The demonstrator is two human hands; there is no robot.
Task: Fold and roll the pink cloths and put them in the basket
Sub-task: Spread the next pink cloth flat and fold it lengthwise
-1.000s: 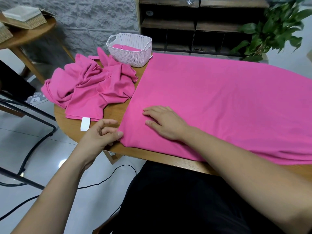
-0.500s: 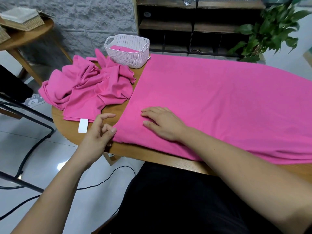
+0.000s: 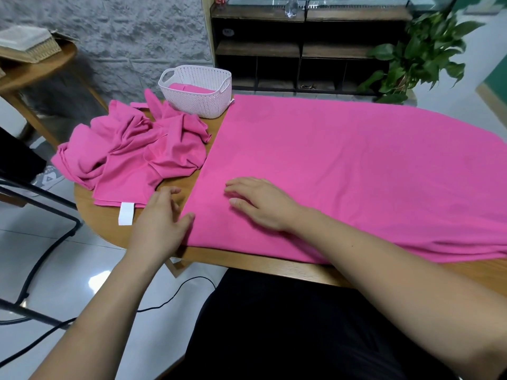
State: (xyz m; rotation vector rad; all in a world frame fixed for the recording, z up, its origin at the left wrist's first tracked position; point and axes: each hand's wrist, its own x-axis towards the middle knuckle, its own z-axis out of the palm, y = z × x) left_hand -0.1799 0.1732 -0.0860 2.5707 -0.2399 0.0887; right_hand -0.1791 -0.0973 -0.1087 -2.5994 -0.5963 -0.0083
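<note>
Beneath right hand (image 3: 264, 205), pink cloth (image 3: 356, 165)

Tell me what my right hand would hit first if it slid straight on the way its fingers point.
The right hand, flat on the spread cloth, would probably meet the left hand just past the cloth's edge; heights are hard to judge.

We count two hands, left hand (image 3: 159, 223) and right hand (image 3: 260, 204), one basket (image 3: 203, 105), one pink cloth (image 3: 189, 88) inside it, one spread cloth (image 3: 343, 165); one crumpled heap (image 3: 131, 154), one plant (image 3: 419, 56)
</note>
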